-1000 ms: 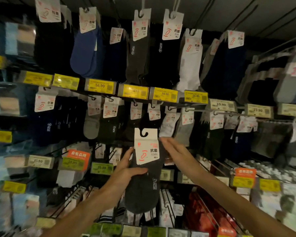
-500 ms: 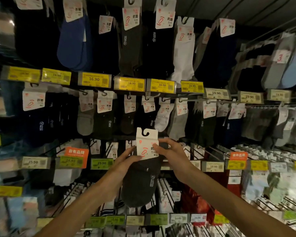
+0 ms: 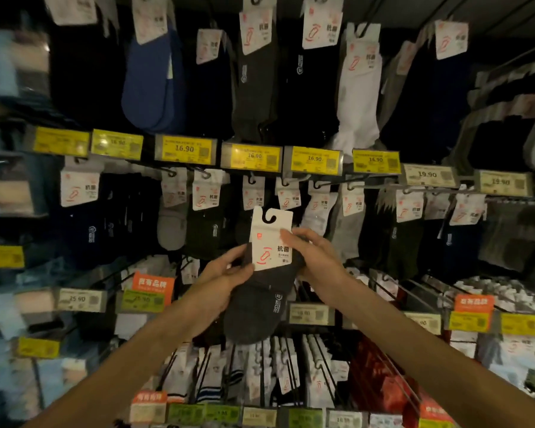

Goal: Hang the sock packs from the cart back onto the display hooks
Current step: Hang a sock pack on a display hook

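A sock pack sits in the middle of the view, held up in the air by both hands in front of a dim wall of hanging socks, its white card header upright and its dark grey sock drooping toward 6 o'clock. The left hand grips the pack from 8 o'clock, thumb laid across the lower corner of the card and the other fingers hidden behind the sock. The right hand comes in from 4 o'clock and pinches the card's right edge, fingertips resting on its front face. The open hook-cutout at the top of the card is free, not threaded on anything. At 12 o'clock from the pack, just above it, runs a row of display hooks carrying similar carded packs, and over those a strip of yellow price tags reading 16.90. Higher up, a white sock hangs at 1 o'clock and a blue sock at 11 o'clock. An orange label shows at 9 o'clock beside the left wrist, and long wire pegs with striped and white packs fill the 6 o'clock area beneath the forearms
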### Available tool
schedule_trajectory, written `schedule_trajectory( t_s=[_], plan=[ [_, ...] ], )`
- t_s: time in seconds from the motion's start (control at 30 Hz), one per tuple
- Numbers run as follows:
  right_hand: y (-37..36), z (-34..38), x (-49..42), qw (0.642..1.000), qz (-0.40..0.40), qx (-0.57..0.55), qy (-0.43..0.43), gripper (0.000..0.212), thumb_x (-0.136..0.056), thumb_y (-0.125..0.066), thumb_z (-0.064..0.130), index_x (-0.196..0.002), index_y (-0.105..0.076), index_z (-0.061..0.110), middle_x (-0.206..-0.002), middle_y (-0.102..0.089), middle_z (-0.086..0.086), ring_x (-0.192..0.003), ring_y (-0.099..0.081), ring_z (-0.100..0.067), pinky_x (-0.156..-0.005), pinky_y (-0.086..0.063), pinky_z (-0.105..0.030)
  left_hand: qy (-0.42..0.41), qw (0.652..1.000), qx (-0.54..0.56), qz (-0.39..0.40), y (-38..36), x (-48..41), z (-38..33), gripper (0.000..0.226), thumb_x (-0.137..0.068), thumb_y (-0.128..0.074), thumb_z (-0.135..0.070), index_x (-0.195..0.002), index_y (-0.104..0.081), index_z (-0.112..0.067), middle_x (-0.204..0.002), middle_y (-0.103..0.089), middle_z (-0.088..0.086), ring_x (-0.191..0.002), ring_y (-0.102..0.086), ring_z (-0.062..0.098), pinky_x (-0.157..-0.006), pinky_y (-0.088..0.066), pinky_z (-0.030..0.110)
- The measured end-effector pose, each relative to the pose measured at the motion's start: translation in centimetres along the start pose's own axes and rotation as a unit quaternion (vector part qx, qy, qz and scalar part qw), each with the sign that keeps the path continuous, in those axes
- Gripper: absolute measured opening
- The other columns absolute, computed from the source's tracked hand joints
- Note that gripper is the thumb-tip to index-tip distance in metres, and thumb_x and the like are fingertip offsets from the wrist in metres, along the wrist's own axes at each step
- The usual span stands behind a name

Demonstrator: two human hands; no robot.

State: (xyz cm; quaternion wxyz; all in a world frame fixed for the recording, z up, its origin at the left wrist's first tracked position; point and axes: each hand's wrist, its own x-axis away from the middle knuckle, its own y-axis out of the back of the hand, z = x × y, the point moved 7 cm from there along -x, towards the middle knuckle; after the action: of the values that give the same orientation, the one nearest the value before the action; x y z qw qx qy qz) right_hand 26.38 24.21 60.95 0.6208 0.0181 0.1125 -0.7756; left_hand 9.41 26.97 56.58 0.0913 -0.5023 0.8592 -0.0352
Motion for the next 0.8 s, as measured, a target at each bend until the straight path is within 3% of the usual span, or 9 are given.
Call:
schedule_trajectory(
  t_s=[0.13,0.33,0.57,0.7,0.8],
  plan=[
    [-2.6,3.1,-2.6,1.0,0.005,-0.013,0.009,0.028,-0.088,-0.072,0.025,-0.11,-0.064,0.01,-0.109,-0.073,-0.012,-0.105,-0.068,-0.026,-0.094,-0.053,-0.046,-0.036,0.998,0.009,-0.058,1.2,-2.7,-3.4,0.052,-0.097,-0.059,-0.007,-0.144,-0.051,-0.028,-0.112,-0.075,-0.003,-0.106,-0.07,0.017,-0.081,-0.058,0.035],
    [-5.2,6.6,-4.4,0.998,0.023,0.009,0.066,0.015,-0.089,-0.071,0.027,-0.093,-0.063,0.016,-0.088,-0.074,-0.005,-0.072,-0.071,-0.011,-0.058,-0.054,-0.022,-0.059,0.997,0.014,-0.039,1.8,-3.8,-7.0,0.051,-0.097,-0.062,-0.018,-0.144,-0.05,-0.036,-0.12,-0.073,-0.005,-0.105,-0.071,0.013,-0.075,-0.06,0.032],
    [-6.1,7.0,-4.4,0.994,0.008,-0.015,0.104,0.004,-0.094,-0.065,0.018,-0.093,-0.068,0.018,-0.082,-0.075,-0.003,-0.071,-0.072,-0.012,-0.056,-0.054,-0.022,-0.119,0.991,-0.048,-0.04,2.0,-3.2,-7.7,0.04,-0.101,-0.056,-0.023,-0.125,-0.056,-0.055,-0.118,-0.072,-0.014,-0.107,-0.069,0.006,-0.085,-0.059,0.031],
    [-6.5,7.6,-4.8,0.992,0.009,-0.012,0.129,0.007,-0.095,-0.064,0.019,-0.093,-0.069,0.014,-0.086,-0.075,-0.004,-0.075,-0.073,-0.014,-0.058,-0.055,-0.023,-0.142,0.986,-0.068,-0.049,2.6,-3.2,-8.0,0.044,-0.102,-0.054,-0.02,-0.13,-0.05,-0.053,-0.117,-0.072,-0.015,-0.107,-0.068,0.003,-0.082,-0.058,0.023],
    [-6.8,8.4,-5.3,0.99,-0.012,0.002,0.143,0.007,-0.095,-0.064,0.017,-0.094,-0.068,0.011,-0.082,-0.074,0.001,-0.069,-0.071,-0.006,-0.055,-0.053,-0.018,-0.155,0.981,-0.089,-0.069,2.8,-3.5,-8.9,0.047,-0.103,-0.053,-0.02,-0.142,-0.045,-0.046,-0.12,-0.071,-0.013,-0.108,-0.067,0.003,-0.085,-0.057,0.021]
  ],
)
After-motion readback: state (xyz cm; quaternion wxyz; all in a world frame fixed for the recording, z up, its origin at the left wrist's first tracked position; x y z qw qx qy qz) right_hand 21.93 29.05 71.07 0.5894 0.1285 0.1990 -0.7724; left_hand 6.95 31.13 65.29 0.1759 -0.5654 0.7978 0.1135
